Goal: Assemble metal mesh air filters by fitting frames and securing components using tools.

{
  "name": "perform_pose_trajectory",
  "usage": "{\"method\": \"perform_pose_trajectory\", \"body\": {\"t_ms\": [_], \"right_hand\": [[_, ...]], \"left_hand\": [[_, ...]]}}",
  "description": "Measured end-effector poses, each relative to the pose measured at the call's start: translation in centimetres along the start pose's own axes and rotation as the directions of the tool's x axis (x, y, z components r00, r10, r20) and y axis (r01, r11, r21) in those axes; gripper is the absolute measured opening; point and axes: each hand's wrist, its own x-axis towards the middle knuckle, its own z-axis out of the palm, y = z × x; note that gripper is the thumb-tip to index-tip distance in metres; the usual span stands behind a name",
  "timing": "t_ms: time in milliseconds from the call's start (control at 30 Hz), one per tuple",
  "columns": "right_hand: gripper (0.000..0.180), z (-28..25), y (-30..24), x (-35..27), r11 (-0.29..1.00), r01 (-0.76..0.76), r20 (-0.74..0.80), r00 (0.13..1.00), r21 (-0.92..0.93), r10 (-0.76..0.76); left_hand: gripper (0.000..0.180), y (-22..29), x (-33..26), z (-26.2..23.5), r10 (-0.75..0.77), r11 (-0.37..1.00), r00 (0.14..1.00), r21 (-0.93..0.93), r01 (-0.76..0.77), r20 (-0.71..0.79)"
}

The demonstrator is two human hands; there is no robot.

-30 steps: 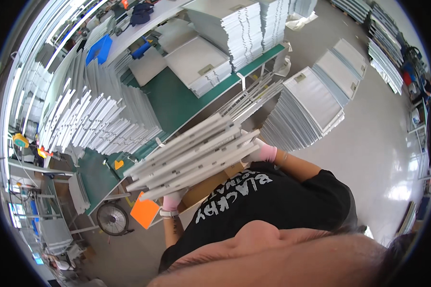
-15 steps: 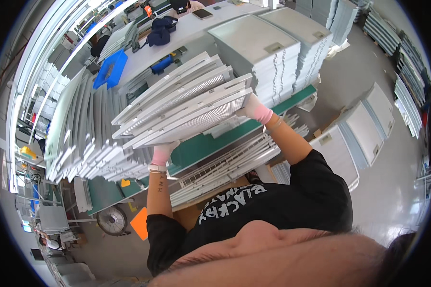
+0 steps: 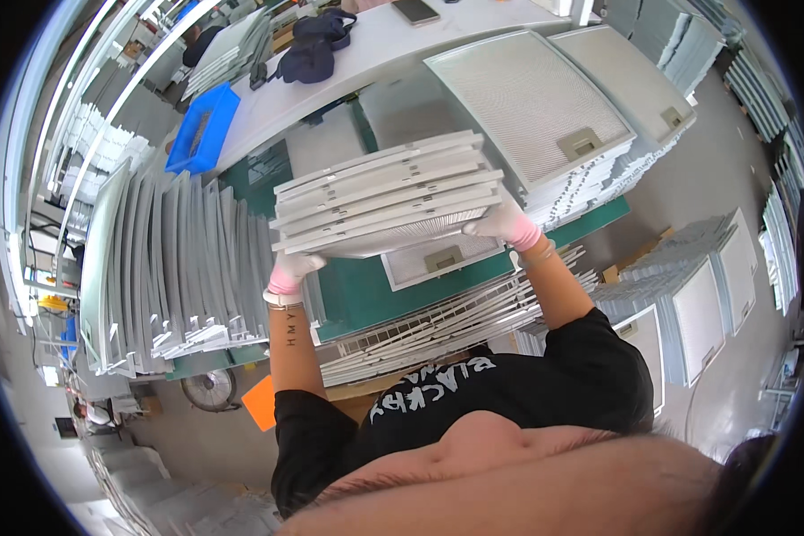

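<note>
A small stack of silver metal mesh filter panels (image 3: 386, 198) is held between my two hands above the green work surface (image 3: 366, 290). My left hand (image 3: 295, 270), in a white and pink glove, grips the stack's near left corner. The right hand (image 3: 506, 221), gloved the same way, closes on its right end. The panels lie nearly level, their long edges facing me. Beneath them, partly covered, a single mesh panel (image 3: 439, 263) with a beige latch plate rests on the green surface.
A row of upright panels (image 3: 183, 259) stands at left. Tall stacks of mesh panels (image 3: 531, 98) rise at right. Beyond lie a blue tray (image 3: 204, 129), a dark blue bag (image 3: 313, 49) and a phone (image 3: 415, 11). White-framed panels (image 3: 438, 330) lean below the near edge.
The held stack has swung from a slant to nearly level, and its fanned panels sit closer together. The single panel below shows more. The whole view has shifted too.
</note>
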Motion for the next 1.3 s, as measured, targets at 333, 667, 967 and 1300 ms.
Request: {"method": "perform_pose_trajectory", "body": {"t_ms": [333, 667, 967, 1300], "right_hand": [[0.107, 2.3, -1.5, 0.7, 0.998, 0.039, -0.151, 0.988, 0.055, -0.030], [0.126, 1.8, -4.6, 1.2, 0.957, 0.279, -0.115, 0.951, -0.081, -0.287], [0.118, 2.5, -6.4, 1.0, 0.913, 0.301, 0.025, 0.952, -0.275, -0.306], [0.097, 2.8, -7.1, 0.5, 0.821, 0.394, 0.057, 0.911, -0.414, -0.408]], "left_hand": [[0.126, 3.3, -0.5, 2.1, -0.049, 0.949, 0.959, -0.313, -0.042, -0.278], [0.117, 9.7, 0.3, 5.1, 0.180, 0.983, 0.947, 0.027, -0.180, -0.265], [0.046, 11.8, -0.9, 2.7, 0.128, 0.963, 0.963, 0.261, -0.064, -0.237], [0.054, 13.7, -1.6, 3.4, 0.150, 0.888, 0.980, 0.454, -0.075, -0.131]]}}
